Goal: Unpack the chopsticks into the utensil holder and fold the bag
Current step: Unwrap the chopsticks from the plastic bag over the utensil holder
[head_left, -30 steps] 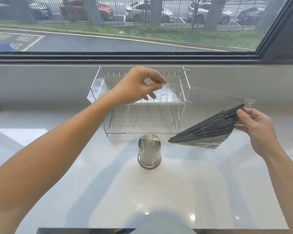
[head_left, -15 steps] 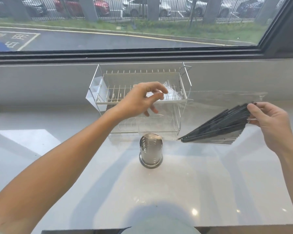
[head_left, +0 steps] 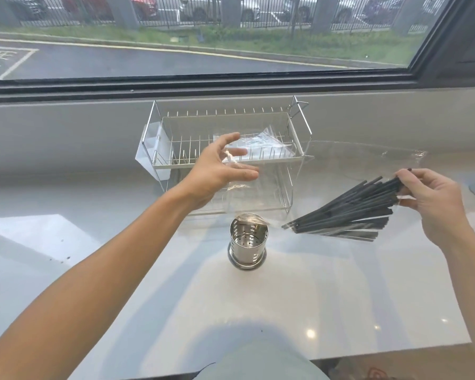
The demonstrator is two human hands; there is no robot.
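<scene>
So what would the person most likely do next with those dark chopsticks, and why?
Probably swing the chopsticks, gripped by the right hand, tips-down over the steel utensil holder. They look fanned out and free of the clear bag, and the holder stands empty; the left hand hovers open.

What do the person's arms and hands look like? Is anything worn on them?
Both forearms are bare up to the frame edge: no sleeves show. The left hand and the right hand wear no gloves, and no rings, watch or bracelet are visible. The right hand shows what looks like one dark nail.
</scene>
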